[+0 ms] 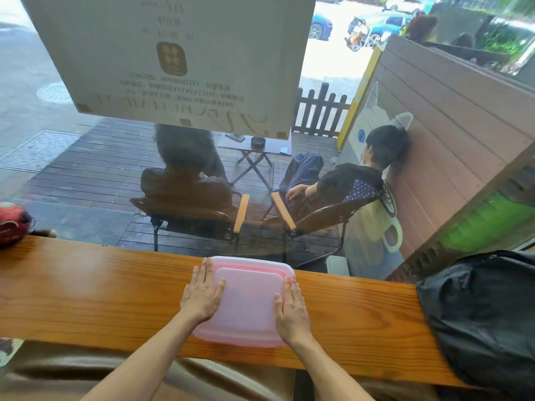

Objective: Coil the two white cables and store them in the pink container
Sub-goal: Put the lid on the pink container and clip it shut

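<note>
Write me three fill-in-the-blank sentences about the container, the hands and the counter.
1. The pink container rests on a ____ counter.
2. The left hand and right hand lie flat on its ____.
3. A ____ bag sits at the counter's right end.

Missing words: wooden; lid; black

Bare forearms, hands [202, 296]; no sleeves.

Pink container [246, 302] (translucent lid) on orange-brown grained wooden counter [86, 287].

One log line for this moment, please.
left hand: flat on lid | right hand: flat on lid | pink plastic container: lidded, wooden counter | cables: unseen
</note>
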